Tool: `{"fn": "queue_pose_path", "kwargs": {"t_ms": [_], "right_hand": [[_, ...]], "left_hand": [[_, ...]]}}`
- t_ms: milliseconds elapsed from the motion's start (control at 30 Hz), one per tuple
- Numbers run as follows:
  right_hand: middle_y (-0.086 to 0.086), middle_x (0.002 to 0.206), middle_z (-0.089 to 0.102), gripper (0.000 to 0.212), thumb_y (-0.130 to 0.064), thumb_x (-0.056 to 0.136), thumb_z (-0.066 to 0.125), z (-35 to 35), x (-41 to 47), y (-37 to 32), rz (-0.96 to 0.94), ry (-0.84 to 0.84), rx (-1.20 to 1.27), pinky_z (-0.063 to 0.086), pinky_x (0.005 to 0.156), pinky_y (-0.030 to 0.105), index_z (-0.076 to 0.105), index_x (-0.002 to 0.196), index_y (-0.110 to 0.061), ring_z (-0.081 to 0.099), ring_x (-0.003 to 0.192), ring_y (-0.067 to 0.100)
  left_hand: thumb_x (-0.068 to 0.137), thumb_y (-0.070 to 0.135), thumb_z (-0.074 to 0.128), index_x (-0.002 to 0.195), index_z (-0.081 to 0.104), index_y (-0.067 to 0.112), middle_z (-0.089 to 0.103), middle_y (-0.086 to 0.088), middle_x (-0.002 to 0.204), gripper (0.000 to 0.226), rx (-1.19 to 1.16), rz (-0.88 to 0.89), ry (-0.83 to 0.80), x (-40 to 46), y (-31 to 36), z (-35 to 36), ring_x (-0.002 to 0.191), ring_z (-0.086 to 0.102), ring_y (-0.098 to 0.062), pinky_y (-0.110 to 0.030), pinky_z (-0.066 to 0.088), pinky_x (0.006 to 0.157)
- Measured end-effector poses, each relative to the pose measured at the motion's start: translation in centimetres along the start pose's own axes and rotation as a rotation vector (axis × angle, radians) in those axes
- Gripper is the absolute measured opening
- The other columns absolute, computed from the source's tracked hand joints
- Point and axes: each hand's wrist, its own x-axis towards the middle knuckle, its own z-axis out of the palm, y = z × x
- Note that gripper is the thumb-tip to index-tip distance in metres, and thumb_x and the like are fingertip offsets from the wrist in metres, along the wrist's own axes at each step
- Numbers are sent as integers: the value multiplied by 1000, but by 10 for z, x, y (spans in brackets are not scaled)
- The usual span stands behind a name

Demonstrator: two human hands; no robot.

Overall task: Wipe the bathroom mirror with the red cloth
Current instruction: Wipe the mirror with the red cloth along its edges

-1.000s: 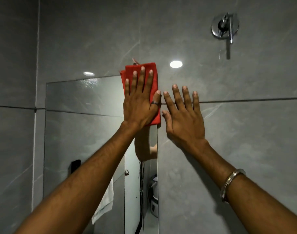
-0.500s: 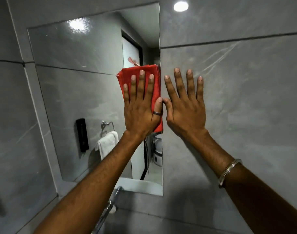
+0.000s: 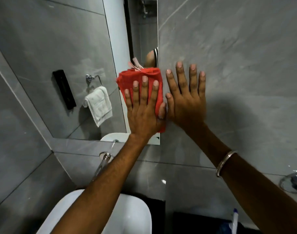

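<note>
The mirror (image 3: 63, 53) fills the upper left and ends at a vertical right edge. A folded red cloth (image 3: 141, 78) lies flat against the glass near the mirror's lower right corner. My left hand (image 3: 144, 108) presses the cloth to the mirror with fingers spread and pointing up. My right hand (image 3: 186, 98) rests flat on the grey tiled wall (image 3: 237, 56) just right of the mirror's edge, fingers apart and holding nothing. A metal bangle (image 3: 224, 163) sits on my right wrist.
A white basin (image 3: 127, 217) stands below, with a chrome tap (image 3: 103, 162) above it. A chrome wall valve (image 3: 294, 182) is at the right edge. A blue-and-white object (image 3: 234, 220) pokes up at the bottom right. The mirror reflects a white towel (image 3: 98, 105) and a black holder (image 3: 64, 89).
My left hand has slid the red cloth down the mirror's right edge from the top corner towards the bottom. My right hand came down the wall beside it. The view tilted downward.
</note>
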Motion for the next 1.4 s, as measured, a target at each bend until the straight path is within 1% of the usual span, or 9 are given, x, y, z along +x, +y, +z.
{"fn": "queue_pose_path", "kwargs": {"t_ms": [100,267,500,600,700,833,1000,1267,1400], "right_hand": [[17,167,38,60,-41,108,41,4,-3,0,18,10,-5,18,128,59,34,163,-17,29,155,44],[15,170,32,62,-41,109,37,6,-3,0,17,8,-7,6,131,56,26,166,-19,20,157,42],[14,173,24,64,-43,108,33,-8,2,0,19,-68,52,-4,132,51,22,167,-18,15,160,40],[12,176,16,65,-45,109,23,-23,8,3,20,-157,111,-9,132,48,18,168,-18,5,163,35],[9,178,7,66,-47,109,16,-39,33,15,16,-193,160,-11,133,45,11,169,-21,-4,165,28],[5,178,4,66,-46,108,24,-57,107,40,68,-152,208,-10,133,41,11,168,-24,-4,165,23],[0,177,1,64,-46,108,23,-77,213,55,-20,-141,264,-8,134,41,12,168,-27,-10,164,17],[-2,177,7,65,-50,106,16,-91,347,69,-131,-107,296,-11,131,33,16,167,-28,-7,163,12],[-3,177,7,69,-53,104,12,-93,388,66,-255,-156,200,-11,133,39,15,168,-28,-4,164,15]], "left_hand": [[104,50,40,163,-5,27,-6,-5,174,78,-50,4,-30,-54,7,8,162,-6,-26,-50,-5,130],[105,52,32,164,0,27,-13,0,174,72,-56,5,-65,-118,6,18,162,-7,-25,-51,0,131],[107,53,27,164,-1,29,-12,2,174,68,-52,-62,-121,-110,6,8,162,-7,-24,-48,-5,131],[107,53,23,164,-4,28,-16,2,173,67,-36,-72,-128,-66,4,-2,161,-11,-22,-47,-8,131],[107,52,22,164,-3,27,-15,1,173,67,-27,-79,-104,6,4,-14,161,-8,-24,-51,-4,131],[107,54,21,164,5,22,-2,-5,174,68,-17,-24,-58,109,4,-33,162,-1,-28,-53,-2,131],[104,58,22,165,11,18,4,-8,175,73,-16,41,1,233,-11,-68,162,-1,-28,-55,-1,131],[103,60,18,165,0,24,-8,-2,175,74,23,110,28,338,-47,-93,161,-13,-23,-55,0,131],[103,60,18,165,0,28,-6,2,175,72,19,124,75,354,-74,-96,161,-13,-17,-51,-2,132]]}}
